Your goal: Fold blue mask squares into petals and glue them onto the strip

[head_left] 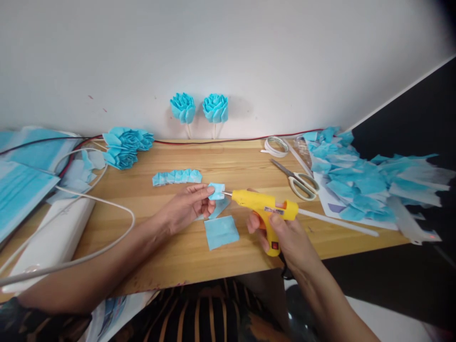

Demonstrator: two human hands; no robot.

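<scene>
My left hand (187,205) pinches a small folded blue paper piece (216,191) just above the wooden table (228,161). A yellow hot glue gun (261,205) is gripped in my right hand (285,235), its metal nozzle touching the folded piece. A white glue stick (338,222) juts out behind the gun. Under the hands lie a flat blue paper square (221,232) and another blue scrap (219,208). A row of folded blue petals (177,176) lies further back.
Two finished blue paper roses (199,108) lean on the wall, more flowers (126,145) lie at back left. Scissors (297,179), a tape roll (276,146) and a heap of blue paper scraps (359,175) fill the right. White cables (107,204) and blue sheets (17,190) sit left.
</scene>
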